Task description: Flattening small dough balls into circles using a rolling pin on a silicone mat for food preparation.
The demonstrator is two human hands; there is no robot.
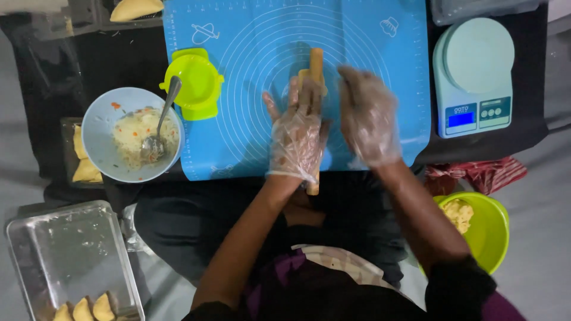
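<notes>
A wooden rolling pin [316, 62] lies lengthwise on a blue silicone pastry mat [250, 47] with printed circles. My left hand [295, 134], in a clear plastic glove, rests flat on top of the pin with its fingers spread. My right hand [369, 116], also gloved, sits just right of the pin, blurred, fingers apart; whether it touches the pin I cannot tell. A bit of yellow dough [304, 75] shows under the pin, mostly hidden.
A green dumpling press [196, 86] lies at the mat's left edge. A pale blue bowl [98, 128] holds filling and a spoon [159, 128]. A digital scale [476, 74] stands right. A green bowl [491, 229] holds dough. A metal tray [65, 249] carries folded pastries [83, 309].
</notes>
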